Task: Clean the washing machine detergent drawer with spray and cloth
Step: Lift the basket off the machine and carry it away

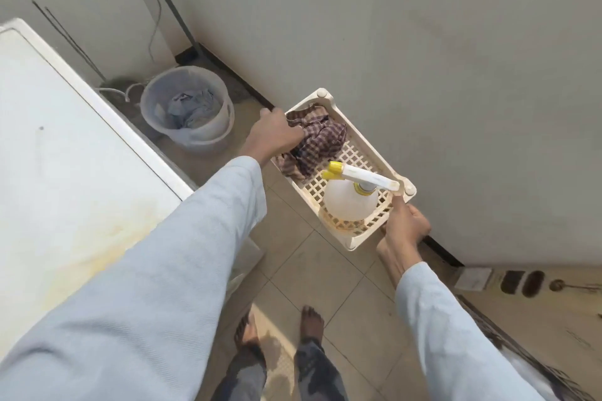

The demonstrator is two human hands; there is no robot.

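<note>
A cream lattice basket (361,153) hangs above the tiled floor beside the wall. In it stands a white spray bottle (350,202) with a yellow nozzle, and a crumpled brown checked cloth (317,143) lies at its far end. My left hand (272,135) grips the basket's far left rim next to the cloth. My right hand (405,225) grips the near right corner of the basket. The white washing machine top (65,153) fills the left side. The detergent drawer is not in view.
A grey bucket (187,109) with blue cloth inside stands on the floor between the machine and the wall. Pipes and cables run down the far corner. My bare feet (280,327) stand on beige tiles. Small dark objects lie at the right near a ledge (521,282).
</note>
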